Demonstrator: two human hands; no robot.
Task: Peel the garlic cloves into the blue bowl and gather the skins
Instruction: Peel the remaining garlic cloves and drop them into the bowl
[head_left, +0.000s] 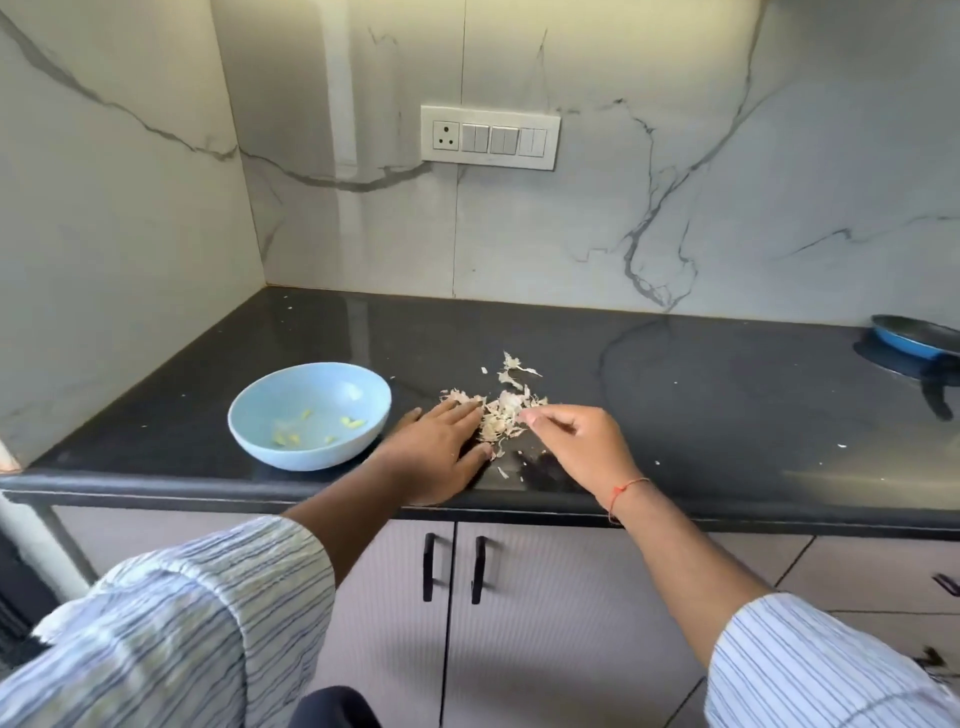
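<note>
Garlic skins (501, 415): pale, papery flakes heaped loosely on the dark counter, between the two hands. Left hand (440, 457) lies flat, fingers straight, fingertips touching the heap's left edge. Right hand (574, 441) has curled fingers at its right edge; whether they pinch a flake, cannot tell. A few skins lie beyond the heap. Blue bowl (270, 415): just left of the left hand, upright, holding yellowish peeled cloves (353, 422).

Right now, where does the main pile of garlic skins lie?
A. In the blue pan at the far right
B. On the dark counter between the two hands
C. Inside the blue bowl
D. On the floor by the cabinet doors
B: the garlic skins lie heaped on the counter between the left hand and right hand, right of the blue bowl, which holds only peeled cloves.
</note>
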